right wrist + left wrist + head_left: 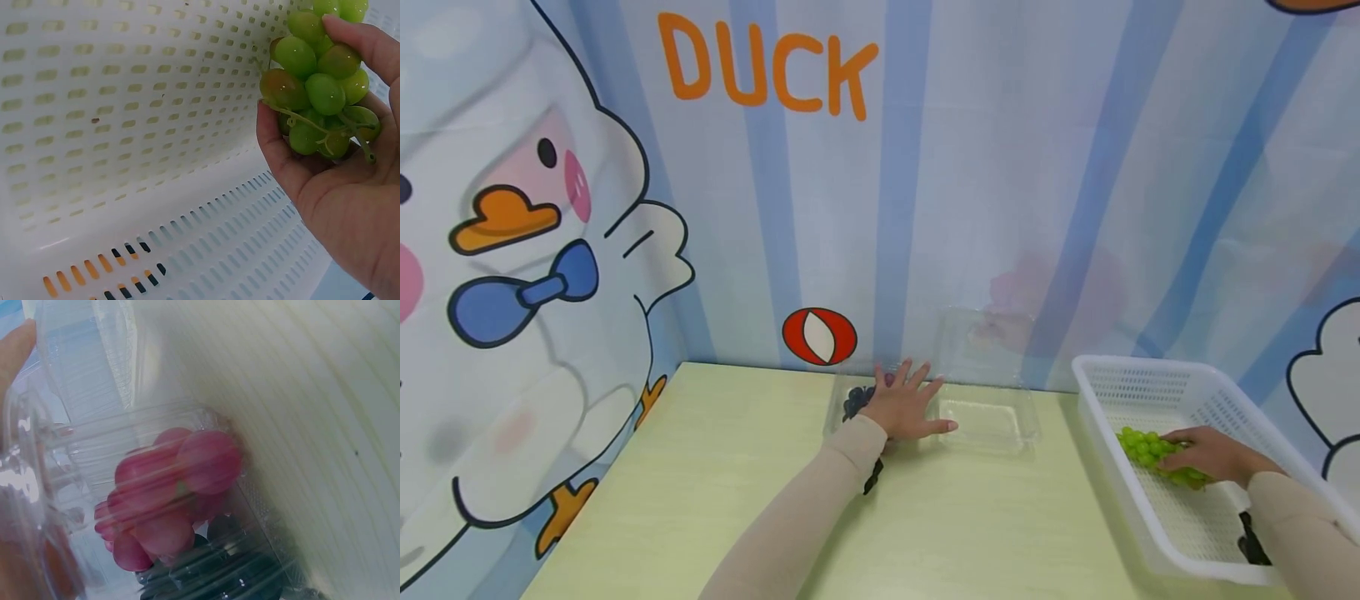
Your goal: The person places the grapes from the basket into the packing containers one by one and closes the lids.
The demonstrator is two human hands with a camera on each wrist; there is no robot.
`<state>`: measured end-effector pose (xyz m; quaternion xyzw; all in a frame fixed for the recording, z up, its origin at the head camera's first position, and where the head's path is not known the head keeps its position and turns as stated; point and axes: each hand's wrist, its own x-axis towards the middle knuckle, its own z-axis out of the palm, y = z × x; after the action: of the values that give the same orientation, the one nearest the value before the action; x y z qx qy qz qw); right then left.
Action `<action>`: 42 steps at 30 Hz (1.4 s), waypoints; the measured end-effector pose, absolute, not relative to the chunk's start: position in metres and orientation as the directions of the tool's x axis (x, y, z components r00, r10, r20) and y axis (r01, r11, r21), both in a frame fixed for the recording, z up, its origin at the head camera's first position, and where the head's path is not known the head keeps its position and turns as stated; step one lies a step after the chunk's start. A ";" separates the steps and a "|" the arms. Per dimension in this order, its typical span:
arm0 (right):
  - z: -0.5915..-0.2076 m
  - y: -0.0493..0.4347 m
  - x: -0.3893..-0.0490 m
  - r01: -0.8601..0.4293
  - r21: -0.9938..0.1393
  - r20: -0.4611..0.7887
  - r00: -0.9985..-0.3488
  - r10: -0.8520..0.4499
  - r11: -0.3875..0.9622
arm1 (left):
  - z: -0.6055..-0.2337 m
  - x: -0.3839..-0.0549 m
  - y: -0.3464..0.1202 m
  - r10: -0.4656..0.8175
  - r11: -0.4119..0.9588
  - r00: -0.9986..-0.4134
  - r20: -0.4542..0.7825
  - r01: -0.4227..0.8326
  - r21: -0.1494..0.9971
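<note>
My left hand [904,410], fingers spread and straight, rests over the lid of a clear plastic container [835,417]. Through its wall show red grapes [165,487] beside dark grapes [244,562]; the hand hides much of the container in the head view. Inside a white perforated basket [1111,483] on the right, my right hand [1213,454] grips a bunch of green grapes [1150,448]. The right wrist view has the thumb and fingers curled round this bunch [312,94], its stem toward the palm.
A second clear container [988,425] stands to the right of the left hand, its lid [985,346] raised against the printed backdrop [977,167]. The pale wooden table [985,517] meets the backdrop at the back. Black wrist gear [1251,537] shows at the right cuff.
</note>
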<state>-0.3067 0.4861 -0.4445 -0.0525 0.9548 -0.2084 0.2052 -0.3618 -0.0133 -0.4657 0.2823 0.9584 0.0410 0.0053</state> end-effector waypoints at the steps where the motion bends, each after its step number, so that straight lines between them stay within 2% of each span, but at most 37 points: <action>1: -0.445 0.487 -0.307 -0.024 -0.420 -0.363 -0.912 -0.192 0.907 | -0.466 -0.362 -0.014 0.543 0.836 -0.840 0.013 0.542 0.081; 14: -0.445 0.483 -0.306 0.011 -0.453 -0.312 -0.938 -0.148 0.891 | -0.469 -0.365 -0.013 0.533 0.843 -0.846 0.004 0.532 0.075; 22: -0.441 0.484 -0.303 0.091 -0.516 -0.312 -0.946 -0.087 0.852 | -0.468 -0.364 -0.013 0.535 0.843 -0.845 0.008 0.534 0.067; 31: -0.435 0.488 -0.301 0.272 -0.672 -0.366 -0.930 0.011 0.688 | -0.467 -0.364 -0.012 0.539 0.839 -0.842 0.012 0.538 0.079; 37: -0.431 0.486 -0.302 0.406 -0.731 -0.428 -0.899 0.095 0.548 | -0.469 -0.365 -0.012 0.538 0.840 -0.843 0.016 0.537 0.080; 42: -0.428 0.485 -0.301 0.452 -0.768 -0.452 -0.884 0.116 0.453 | -0.470 -0.364 -0.012 0.532 0.843 -0.847 0.016 0.531 0.084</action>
<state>-0.3015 0.4846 -0.4276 0.1700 0.8353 -0.4944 0.1700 -0.3644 -0.0121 -0.4701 0.2767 0.9600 0.0425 0.0040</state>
